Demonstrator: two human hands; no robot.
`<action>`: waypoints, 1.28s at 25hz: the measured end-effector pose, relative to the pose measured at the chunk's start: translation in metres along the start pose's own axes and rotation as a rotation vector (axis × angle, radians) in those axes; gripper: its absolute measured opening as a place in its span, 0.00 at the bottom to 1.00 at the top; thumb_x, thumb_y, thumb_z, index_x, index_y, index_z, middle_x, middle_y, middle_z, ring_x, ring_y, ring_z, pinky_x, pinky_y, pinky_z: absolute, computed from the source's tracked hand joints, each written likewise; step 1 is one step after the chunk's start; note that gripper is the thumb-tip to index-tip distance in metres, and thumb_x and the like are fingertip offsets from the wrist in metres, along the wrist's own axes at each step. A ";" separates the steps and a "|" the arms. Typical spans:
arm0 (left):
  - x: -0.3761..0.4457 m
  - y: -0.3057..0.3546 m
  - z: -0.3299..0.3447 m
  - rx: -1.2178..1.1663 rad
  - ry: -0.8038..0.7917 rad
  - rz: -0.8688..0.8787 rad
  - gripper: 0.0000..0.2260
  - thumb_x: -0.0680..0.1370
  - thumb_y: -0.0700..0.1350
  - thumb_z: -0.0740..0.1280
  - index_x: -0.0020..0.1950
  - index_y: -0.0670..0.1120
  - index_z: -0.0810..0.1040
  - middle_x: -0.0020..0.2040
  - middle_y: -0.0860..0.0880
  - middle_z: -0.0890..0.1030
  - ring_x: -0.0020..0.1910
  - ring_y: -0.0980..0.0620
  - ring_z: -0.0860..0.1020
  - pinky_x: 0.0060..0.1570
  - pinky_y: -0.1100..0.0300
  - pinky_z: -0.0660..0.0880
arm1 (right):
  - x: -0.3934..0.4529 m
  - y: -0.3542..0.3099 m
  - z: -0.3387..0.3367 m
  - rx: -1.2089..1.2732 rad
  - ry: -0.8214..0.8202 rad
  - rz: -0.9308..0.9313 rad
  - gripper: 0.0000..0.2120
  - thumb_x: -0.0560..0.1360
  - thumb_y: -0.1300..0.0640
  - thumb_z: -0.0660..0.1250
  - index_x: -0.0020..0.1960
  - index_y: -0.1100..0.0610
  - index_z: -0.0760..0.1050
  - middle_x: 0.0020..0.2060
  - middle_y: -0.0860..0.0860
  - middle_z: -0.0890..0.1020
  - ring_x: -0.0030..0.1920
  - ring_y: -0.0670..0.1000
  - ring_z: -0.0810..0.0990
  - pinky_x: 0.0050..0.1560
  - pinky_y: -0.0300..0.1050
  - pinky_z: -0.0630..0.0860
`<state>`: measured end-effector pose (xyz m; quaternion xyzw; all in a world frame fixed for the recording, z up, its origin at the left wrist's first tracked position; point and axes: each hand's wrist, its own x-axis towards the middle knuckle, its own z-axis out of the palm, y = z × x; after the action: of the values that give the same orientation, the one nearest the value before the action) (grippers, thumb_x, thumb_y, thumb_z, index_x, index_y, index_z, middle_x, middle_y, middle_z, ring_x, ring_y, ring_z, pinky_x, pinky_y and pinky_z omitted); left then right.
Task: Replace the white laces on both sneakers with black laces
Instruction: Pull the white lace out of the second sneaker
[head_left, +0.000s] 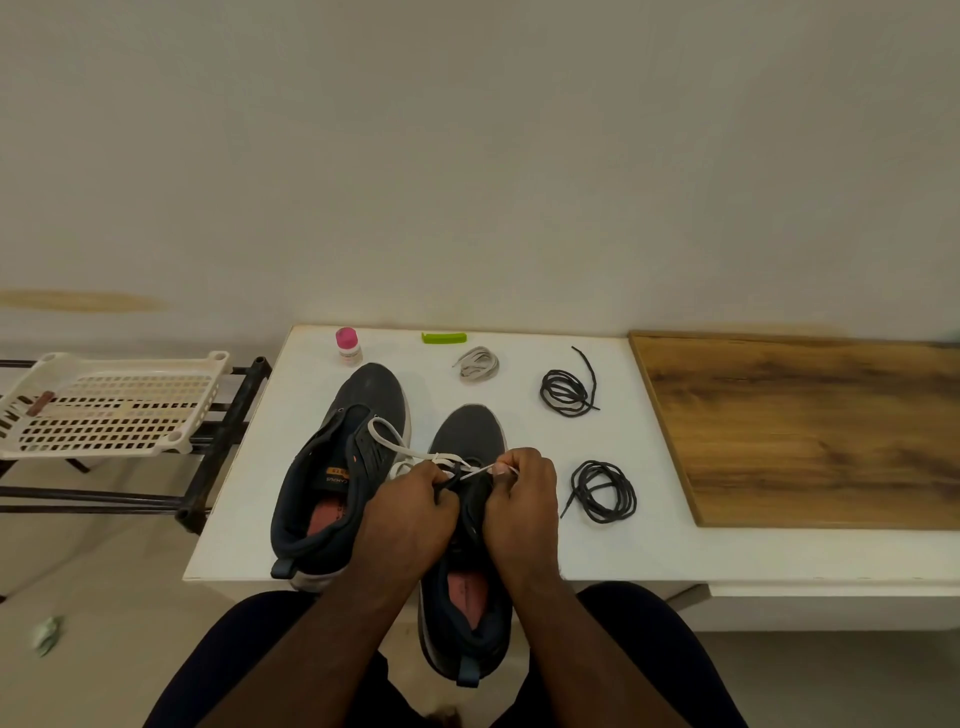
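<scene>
Right hand (521, 493) pinched the white lace (415, 457) at its tip, fingers curled, over the tongue of the near sneaker (467, 582). Left hand (410, 512) gripped the same sneaker's upper from the other side, fingers curled into the eyelet area. Lace ran from the pinch leftward and away, looping toward the far sneaker (337, 467), so its free length lay left of the right hand. Sneaker's long axis ran straight away from the person, heel overhanging the table (649, 551) edge. Judged: pulling out would call for a rightward draw. Black laces (602, 491) lay coiled just right, nearer the right hand.
</scene>
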<state>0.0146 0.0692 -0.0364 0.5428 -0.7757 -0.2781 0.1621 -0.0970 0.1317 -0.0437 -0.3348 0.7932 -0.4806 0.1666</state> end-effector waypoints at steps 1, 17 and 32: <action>0.000 0.000 0.000 0.003 -0.003 0.003 0.05 0.76 0.48 0.63 0.48 0.54 0.78 0.40 0.56 0.75 0.41 0.53 0.76 0.43 0.58 0.69 | 0.000 0.000 -0.001 0.003 -0.021 -0.013 0.06 0.80 0.59 0.62 0.51 0.48 0.72 0.49 0.46 0.73 0.50 0.33 0.70 0.46 0.34 0.66; 0.000 0.000 -0.001 0.021 -0.022 0.013 0.04 0.77 0.48 0.62 0.48 0.53 0.76 0.40 0.55 0.75 0.40 0.54 0.76 0.41 0.58 0.70 | 0.002 -0.001 0.003 -0.033 -0.041 0.003 0.12 0.80 0.62 0.58 0.44 0.46 0.69 0.44 0.44 0.75 0.45 0.40 0.73 0.45 0.37 0.69; 0.000 0.000 -0.001 0.012 -0.036 0.008 0.03 0.78 0.47 0.62 0.48 0.53 0.75 0.39 0.55 0.77 0.38 0.56 0.75 0.40 0.59 0.69 | 0.005 -0.001 0.004 -0.255 -0.274 -0.090 0.11 0.78 0.54 0.63 0.54 0.49 0.82 0.49 0.50 0.80 0.55 0.51 0.74 0.58 0.48 0.74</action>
<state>0.0153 0.0693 -0.0352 0.5358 -0.7822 -0.2824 0.1460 -0.0981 0.1256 -0.0443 -0.4505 0.8018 -0.3333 0.2076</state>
